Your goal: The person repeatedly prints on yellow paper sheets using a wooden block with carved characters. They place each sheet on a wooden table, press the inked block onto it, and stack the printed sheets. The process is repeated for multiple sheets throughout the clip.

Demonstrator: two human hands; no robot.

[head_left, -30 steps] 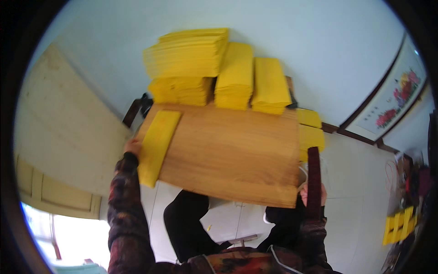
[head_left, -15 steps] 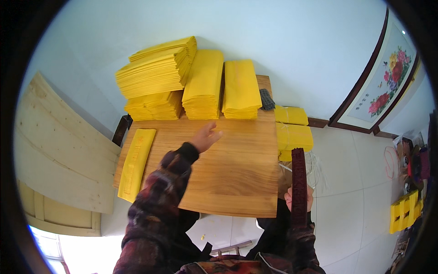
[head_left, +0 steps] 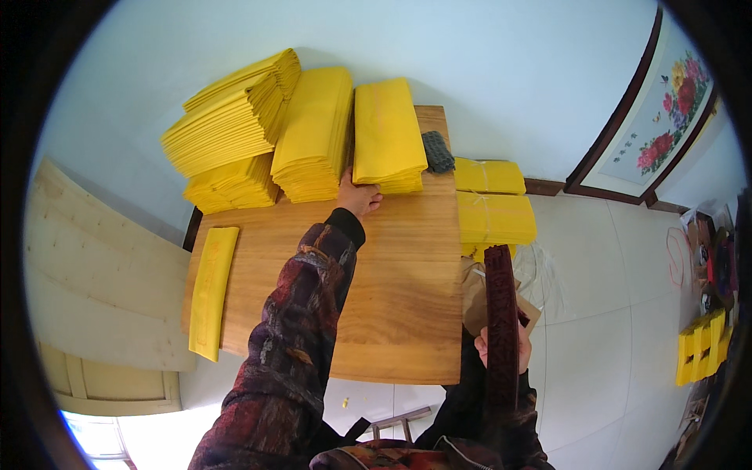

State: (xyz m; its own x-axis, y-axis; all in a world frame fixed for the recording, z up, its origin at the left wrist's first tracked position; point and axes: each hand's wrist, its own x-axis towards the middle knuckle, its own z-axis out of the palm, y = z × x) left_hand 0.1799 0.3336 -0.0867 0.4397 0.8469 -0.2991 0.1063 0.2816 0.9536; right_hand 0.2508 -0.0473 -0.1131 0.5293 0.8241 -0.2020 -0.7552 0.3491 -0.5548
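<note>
My left hand (head_left: 359,196) is at the near left corner of the rightmost stack of folded yellow paper (head_left: 386,133) on the wooden table. Its fingers reach into the gap beside that stack while the thumb side lies along the front edge, closed about the corner. Past the table's right edge, my right hand (head_left: 520,348) grips a long dark red carved bar (head_left: 501,321), held upright with its patterned face showing. Part of that hand is hidden behind the bar. One yellow folded sheet with reddish print (head_left: 210,294) lies alone at the table's left side.
More yellow stacks (head_left: 312,133) line the table's (head_left: 403,313) back, against the wall. A dark grey textured pad (head_left: 437,152) sits at the back right corner. Tied yellow bundles (head_left: 495,218) stand beyond the right edge, near a brown paper piece (head_left: 475,301). Wooden boards (head_left: 102,266) lean at left.
My left hand has moved away from me, from over the table to the rightmost stack's corner. The bar stays in my right hand. The view has shifted slightly.
</note>
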